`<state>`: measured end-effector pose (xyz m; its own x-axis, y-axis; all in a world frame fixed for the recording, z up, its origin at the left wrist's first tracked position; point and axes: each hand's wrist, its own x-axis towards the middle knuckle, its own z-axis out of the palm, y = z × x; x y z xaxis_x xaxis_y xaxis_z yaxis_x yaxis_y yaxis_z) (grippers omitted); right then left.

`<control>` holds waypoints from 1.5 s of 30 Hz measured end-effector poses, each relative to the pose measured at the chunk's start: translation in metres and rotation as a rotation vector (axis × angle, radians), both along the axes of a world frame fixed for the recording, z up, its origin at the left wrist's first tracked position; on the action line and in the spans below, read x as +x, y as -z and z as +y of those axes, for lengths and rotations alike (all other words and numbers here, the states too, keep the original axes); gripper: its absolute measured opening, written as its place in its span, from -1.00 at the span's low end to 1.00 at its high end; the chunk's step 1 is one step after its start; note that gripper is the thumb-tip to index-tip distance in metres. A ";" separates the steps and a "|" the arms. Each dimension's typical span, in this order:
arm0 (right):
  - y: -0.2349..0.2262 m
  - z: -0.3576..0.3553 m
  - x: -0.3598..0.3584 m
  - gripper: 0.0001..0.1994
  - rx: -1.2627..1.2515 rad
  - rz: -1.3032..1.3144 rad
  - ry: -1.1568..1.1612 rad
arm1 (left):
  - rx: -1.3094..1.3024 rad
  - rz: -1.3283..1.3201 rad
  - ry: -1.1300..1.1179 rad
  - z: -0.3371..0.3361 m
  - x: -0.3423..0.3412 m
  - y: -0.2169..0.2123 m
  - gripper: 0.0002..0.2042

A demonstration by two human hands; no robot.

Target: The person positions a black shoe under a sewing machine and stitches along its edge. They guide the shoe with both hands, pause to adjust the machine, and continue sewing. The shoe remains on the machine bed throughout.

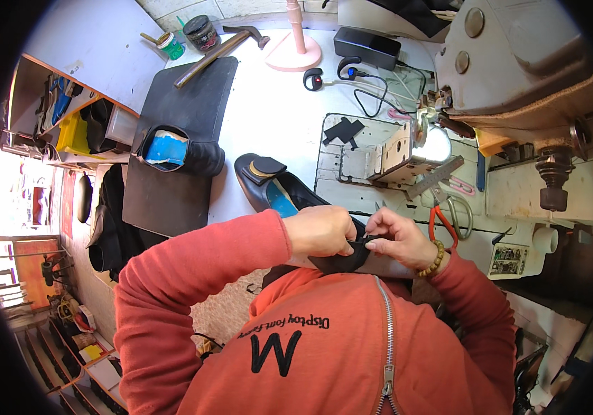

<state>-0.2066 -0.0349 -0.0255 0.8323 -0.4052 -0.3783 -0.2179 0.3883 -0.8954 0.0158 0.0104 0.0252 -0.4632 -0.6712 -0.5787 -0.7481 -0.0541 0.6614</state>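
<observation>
left hand (320, 230) and right hand (396, 235) both pinched shut on a small black leather piece (351, 254), held close to the chest above the white worktable (275, 111). just behind the hands, a black high-heeled shoe with blue insole (269, 187); red-handled scissors (441, 214) near the right wrist.

A white table (275, 117) carries a black mat (179, 138), the landmark here. On the mat lie a hammer (217, 50) at its far edge and a black boot (179, 153) near its middle. Right of the mat rests a black shoe (269, 187); beyond that, a pink stand (295, 48), a black box (367, 47) and scissors (448, 211).
</observation>
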 end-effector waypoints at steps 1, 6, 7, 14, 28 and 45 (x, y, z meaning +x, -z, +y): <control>0.000 0.000 0.000 -0.76 0.005 -0.001 0.000 | 0.009 -0.001 0.000 0.000 0.000 0.000 -0.80; 0.000 0.001 0.000 -0.78 0.000 0.008 -0.002 | 0.029 0.005 -0.003 -0.003 -0.001 0.003 -0.79; 0.000 0.001 0.001 -0.78 -0.010 0.008 -0.003 | 0.025 0.008 0.009 -0.003 0.000 0.005 -0.78; -0.003 0.006 0.002 -0.79 -0.049 0.012 0.004 | 0.293 0.280 -0.198 -0.012 0.006 0.023 -0.75; -0.004 0.003 0.005 -0.80 -0.030 0.028 0.043 | 0.094 0.205 -0.172 -0.014 0.000 0.028 -0.84; -0.018 -0.001 0.008 -0.79 -0.156 0.096 -0.024 | -0.391 -0.142 -0.244 0.026 -0.033 0.007 -0.88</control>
